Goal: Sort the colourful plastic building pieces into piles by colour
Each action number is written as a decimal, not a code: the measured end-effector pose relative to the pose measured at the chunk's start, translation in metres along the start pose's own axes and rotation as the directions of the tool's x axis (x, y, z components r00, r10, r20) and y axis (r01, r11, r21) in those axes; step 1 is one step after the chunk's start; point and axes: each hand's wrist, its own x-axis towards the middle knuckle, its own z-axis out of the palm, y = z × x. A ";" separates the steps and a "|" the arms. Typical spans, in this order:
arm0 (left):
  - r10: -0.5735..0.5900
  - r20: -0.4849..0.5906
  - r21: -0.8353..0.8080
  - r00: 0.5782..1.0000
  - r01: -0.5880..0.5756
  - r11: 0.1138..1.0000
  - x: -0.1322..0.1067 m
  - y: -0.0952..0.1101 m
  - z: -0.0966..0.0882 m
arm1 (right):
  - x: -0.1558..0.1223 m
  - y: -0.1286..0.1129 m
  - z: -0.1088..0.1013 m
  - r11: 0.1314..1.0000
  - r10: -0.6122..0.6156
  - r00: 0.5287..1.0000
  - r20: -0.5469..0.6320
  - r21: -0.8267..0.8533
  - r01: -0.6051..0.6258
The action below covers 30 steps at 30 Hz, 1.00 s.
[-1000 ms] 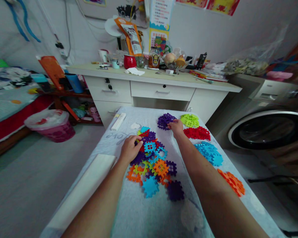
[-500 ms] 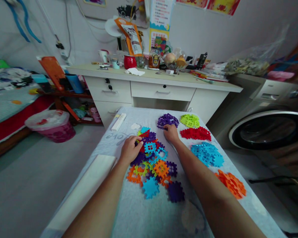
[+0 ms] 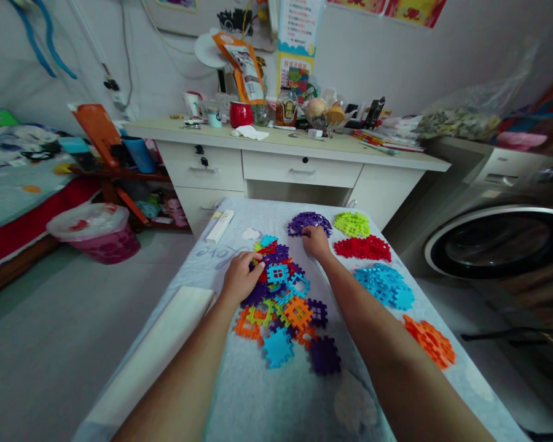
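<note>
Flat plastic interlocking tiles with notched edges lie in a mixed-colour heap (image 3: pixel 276 294) on the cloth-covered table. My left hand (image 3: pixel 242 277) rests at the left edge of this heap, fingers curled in and thumb close to them. What it pinches, if anything, is hidden. My right hand (image 3: pixel 316 241) reaches to the near edge of a purple tile pile (image 3: pixel 306 222), touching it. Its fingers are bent and closed, and I cannot make out what is between them. Near the front of the heap lie a solid blue tile (image 3: pixel 278 347) and a solid dark purple tile (image 3: pixel 325 355).
Along the table's right side are sorted piles: lime green (image 3: pixel 351 224), red (image 3: pixel 363 248), blue (image 3: pixel 383 286) and orange (image 3: pixel 429 342). A long white box (image 3: pixel 166 344) lies at the left edge, a smaller white strip (image 3: pixel 220 227) beyond. A drawer desk (image 3: pixel 299 169) stands behind.
My right hand has shifted slightly left at the purple pile, which now spreads a little farther left. The left hand stays almost in place at the mixed heap.
</note>
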 end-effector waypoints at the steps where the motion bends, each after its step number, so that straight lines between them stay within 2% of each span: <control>1: 0.000 -0.001 0.000 1.000 0.000 1.000 0.000 0.000 0.000 | -0.002 0.000 -0.001 1.000 -0.008 1.000 -0.003 0.000 0.008; 6: 0.010 -0.008 -0.008 1.000 -0.011 1.000 0.000 0.000 0.001 | -0.008 -0.005 -0.005 0.993 -0.112 0.992 0.057 -0.022 0.114; 10: 0.006 -0.010 -0.010 1.000 -0.007 1.000 -0.001 -0.001 0.002 | -0.007 -0.013 0.001 0.980 -0.186 0.975 0.120 -0.043 0.192; 14: 0.011 -0.010 -0.013 1.000 -0.012 1.000 -0.001 -0.001 0.001 | -0.006 -0.017 0.004 0.982 -0.189 0.977 0.103 0.007 0.189; 17: 0.014 -0.010 -0.013 1.000 -0.014 1.000 -0.001 -0.001 0.001 | -0.013 -0.018 -0.007 0.972 -0.230 0.971 0.071 0.069 0.226; 20: 0.006 -0.007 -0.008 1.000 -0.006 1.000 -0.001 -0.001 0.001 | -0.031 -0.020 -0.027 0.965 -0.231 0.968 0.099 0.146 0.216; 25: 0.005 -0.008 -0.001 1.000 -0.005 1.000 0.000 -0.002 0.002 | -0.077 -0.020 -0.060 0.966 -0.221 0.925 0.308 0.200 0.164; 27: 0.011 -0.007 0.000 1.000 -0.011 1.000 0.000 -0.002 0.003 | -0.093 -0.020 -0.066 0.971 -0.209 0.907 0.367 0.188 0.147; 30: 0.013 -0.021 -0.013 1.000 -0.013 1.000 -0.001 -0.001 0.002 | -0.110 -0.019 -0.065 0.980 -0.166 0.904 0.393 0.169 0.106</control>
